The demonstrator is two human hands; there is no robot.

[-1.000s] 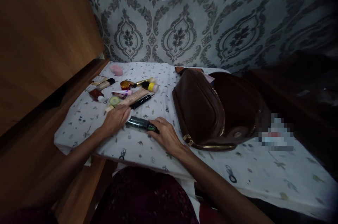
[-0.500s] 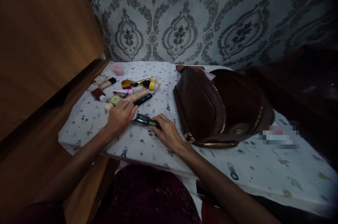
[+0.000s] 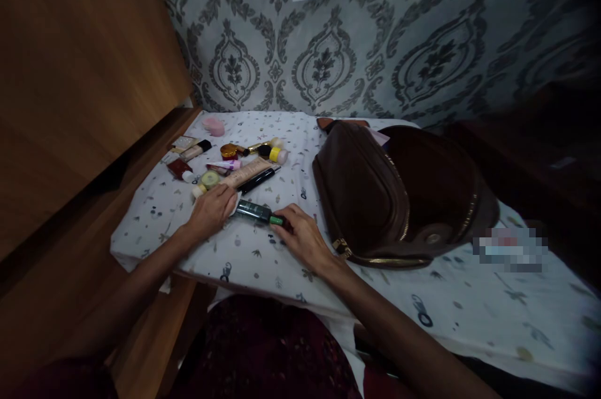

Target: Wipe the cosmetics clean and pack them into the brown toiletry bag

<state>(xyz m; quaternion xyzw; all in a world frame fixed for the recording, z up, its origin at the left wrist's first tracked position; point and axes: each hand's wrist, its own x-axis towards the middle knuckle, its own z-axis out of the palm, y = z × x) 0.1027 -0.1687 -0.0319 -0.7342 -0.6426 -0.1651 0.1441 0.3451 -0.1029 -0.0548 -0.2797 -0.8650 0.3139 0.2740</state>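
Right hand [image 3: 299,237], left of the brown bag [image 3: 370,198], fingers pinched on the green-capped end of the dark green bottle [image 3: 253,210]. Bottle lies left of bag, between the hands. Left hand [image 3: 213,208], farther left of bag, closed on a white piece [image 3: 235,203] at bottle's other end; material unclear. Just beyond, also left of bag: black tube [image 3: 257,181], beige tube [image 3: 251,170], amber jar [image 3: 229,151]. Patterned wall [image 3: 323,64] behind bag.
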